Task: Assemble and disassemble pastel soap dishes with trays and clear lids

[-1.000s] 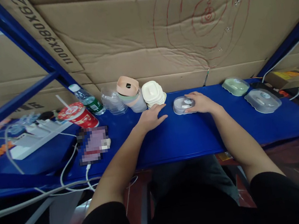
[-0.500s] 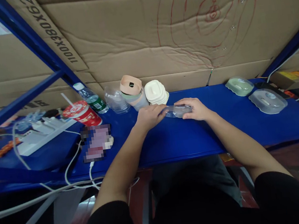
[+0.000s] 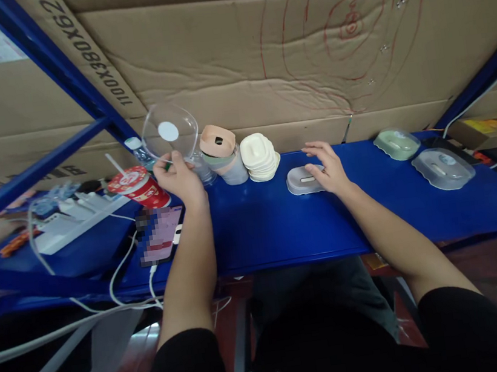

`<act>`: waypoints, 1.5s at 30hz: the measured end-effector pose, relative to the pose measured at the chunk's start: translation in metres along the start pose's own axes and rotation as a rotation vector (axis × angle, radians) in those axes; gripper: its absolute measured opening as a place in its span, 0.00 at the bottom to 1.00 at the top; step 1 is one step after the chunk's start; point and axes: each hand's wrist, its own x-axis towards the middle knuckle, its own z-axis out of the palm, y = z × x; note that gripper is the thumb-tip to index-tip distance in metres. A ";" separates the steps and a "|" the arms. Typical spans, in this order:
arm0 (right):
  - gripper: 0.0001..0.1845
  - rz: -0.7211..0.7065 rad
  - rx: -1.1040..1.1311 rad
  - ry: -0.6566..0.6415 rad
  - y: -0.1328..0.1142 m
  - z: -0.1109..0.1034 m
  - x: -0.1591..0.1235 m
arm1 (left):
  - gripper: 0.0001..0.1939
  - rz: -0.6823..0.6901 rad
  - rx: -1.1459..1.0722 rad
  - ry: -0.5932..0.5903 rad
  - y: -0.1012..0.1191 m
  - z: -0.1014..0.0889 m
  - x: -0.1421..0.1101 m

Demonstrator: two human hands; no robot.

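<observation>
Nearest, a partly pixelated phone [image 3: 163, 237] is seen on the blue table [image 3: 273, 231], below the fingers of the left hand [image 3: 181, 181] and beside the forearm, with a white cable plugged in. Further in, a small grey container [image 3: 300, 183] is set on the table under the thumb side of the right hand [image 3: 329, 169]; those fingers are held wide, thumb apart from the rest (whether the container is touched cannot be told). By the left fingers, closed to a narrow pinch, a clear lid [image 3: 182, 134] is held up at its lower edge, tilted, a round white sticker [image 3: 168, 131] shown on it.

To the left of the pinching fingers, a red cup [image 3: 146, 193] with a straw is placed. Behind the raised lid a bottle [image 3: 133, 144] is partly hidden. Between the two hands' fingers, a stack of containers [image 3: 228, 167] with a peach top is stood beside a cream stack [image 3: 259, 157]. Well to the right of the right fingers, a lidded grey container [image 3: 443, 169] and, beyond it, a green container [image 3: 396, 145] are laid. Farthest, the table is backed by cardboard [image 3: 202, 45].
</observation>
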 end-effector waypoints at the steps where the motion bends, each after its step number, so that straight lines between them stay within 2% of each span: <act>1: 0.36 -0.010 -0.001 -0.001 -0.001 0.000 0.000 | 0.04 -0.017 0.003 -0.017 0.000 0.000 0.000; 8: 0.36 -0.021 -0.084 -0.052 -0.007 -0.001 0.000 | 0.12 -0.129 0.024 -0.065 -0.008 0.006 -0.007; 11: 0.35 -0.026 -0.102 -0.077 -0.005 -0.003 0.003 | 0.08 -0.123 0.044 -0.060 -0.012 0.006 -0.007; 15: 0.40 0.018 -0.226 -0.269 0.006 -0.004 0.004 | 0.05 -0.076 0.077 -0.086 -0.019 0.006 -0.011; 18: 0.51 0.133 -0.376 -0.469 0.016 -0.005 0.000 | 0.09 0.067 0.127 -0.204 -0.025 0.006 -0.021; 21: 0.59 0.205 -0.454 -0.622 0.023 -0.004 -0.003 | 0.13 0.283 0.220 -0.435 -0.029 0.003 -0.043; 23: 0.61 0.193 -0.447 -0.649 0.025 -0.004 -0.003 | 0.14 0.433 0.332 -0.692 -0.027 0.000 -0.060; 25: 0.63 0.162 -0.407 -0.628 0.026 -0.003 -0.001 | 0.16 0.566 0.465 -1.002 -0.023 -0.003 -0.078; 27: 0.63 0.120 -0.327 -0.590 0.025 0.000 0.000 | 0.27 0.631 0.565 -1.259 -0.018 -0.005 -0.094; 30: 0.63 0.040 -0.170 -0.540 0.023 0.006 -0.001 | 0.47 0.598 0.633 -1.462 -0.013 -0.004 -0.109; 33: 0.62 -0.011 -0.070 -0.528 0.022 0.014 -0.003 | 0.53 0.538 0.659 -1.530 -0.013 -0.002 -0.113; 39: 0.59 -0.022 0.015 -0.450 0.024 0.018 -0.003 | 0.57 0.456 0.687 -1.524 -0.011 -0.002 -0.108; 45: 0.53 0.019 0.131 -0.399 0.023 0.016 -0.001 | 0.63 0.547 0.604 -1.549 -0.015 -0.002 -0.104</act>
